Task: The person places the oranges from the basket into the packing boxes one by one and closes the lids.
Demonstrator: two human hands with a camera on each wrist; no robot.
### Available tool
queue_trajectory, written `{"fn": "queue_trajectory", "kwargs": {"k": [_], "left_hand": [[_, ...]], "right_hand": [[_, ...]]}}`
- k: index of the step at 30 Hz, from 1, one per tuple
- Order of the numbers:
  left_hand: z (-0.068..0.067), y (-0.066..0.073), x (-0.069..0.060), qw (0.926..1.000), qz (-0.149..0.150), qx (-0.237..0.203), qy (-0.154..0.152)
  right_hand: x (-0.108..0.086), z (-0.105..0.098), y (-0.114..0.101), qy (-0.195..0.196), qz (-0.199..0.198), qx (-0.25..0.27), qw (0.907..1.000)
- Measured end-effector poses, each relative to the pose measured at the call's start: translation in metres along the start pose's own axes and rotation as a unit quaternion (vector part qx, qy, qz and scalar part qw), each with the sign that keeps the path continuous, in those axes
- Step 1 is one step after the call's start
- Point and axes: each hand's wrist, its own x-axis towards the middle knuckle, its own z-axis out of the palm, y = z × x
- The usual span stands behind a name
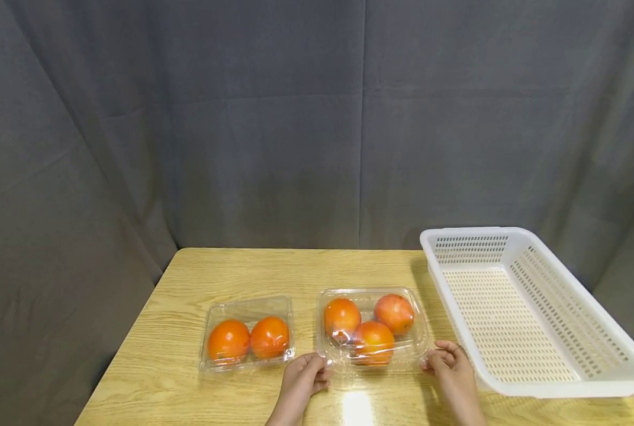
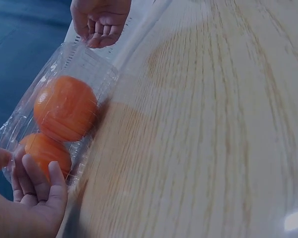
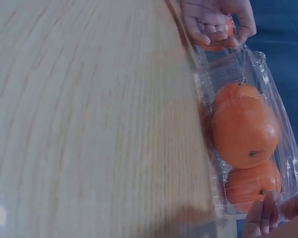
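A clear plastic clamshell box (image 1: 418, 331) with three round orange fruits (image 1: 375, 342) inside lies on the wooden table in front of me. My left hand (image 1: 304, 374) pinches its near left corner between thumb and fingers. At the near right corner, my right hand (image 1: 453, 374) pinches the rim in the same way. The left wrist view shows the left hand (image 2: 37, 193) at the box's edge, the remaining fingers bent loosely. In the right wrist view, small green stem spots show on two fruits (image 3: 244, 131), and the right hand (image 3: 268, 220) is partly cut off.
Left of it is a second clear box (image 1: 266, 305) with two orange fruits (image 1: 228, 340). A white perforated plastic basket (image 1: 553, 387) stands on the right, close to my right hand. Grey curtains (image 1: 263, 148) hang behind the wooden table (image 1: 151, 378).
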Motion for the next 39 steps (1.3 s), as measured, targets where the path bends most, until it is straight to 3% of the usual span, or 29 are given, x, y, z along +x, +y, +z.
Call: {"fn": "queue_trajectory", "kwargs": {"k": [17,27,32,36,39], "left_hand": [[-0.004,0.001,0.001,0.9992,-0.01,0.039,-0.008],[-0.005,0.001,0.002,0.9992,-0.028,0.024,-0.014],[-0.007,0.0,0.001,0.9993,-0.013,0.027,-0.019],[-0.01,0.0,-0.001,0.9971,0.016,0.07,-0.024],[-0.013,0.002,-0.005,0.9926,0.039,0.11,-0.033]], "right_hand": [[-0.001,0.005,-0.001,0.003,-0.008,-0.018,0.9998],[-0.003,0.009,0.003,0.028,-0.027,-0.027,0.9989],[-0.006,0.008,0.005,0.027,-0.028,-0.013,0.9992],[-0.011,0.007,0.006,0.005,-0.038,-0.071,0.9968],[-0.017,0.006,0.008,-0.019,-0.08,-0.144,0.9861]]}}
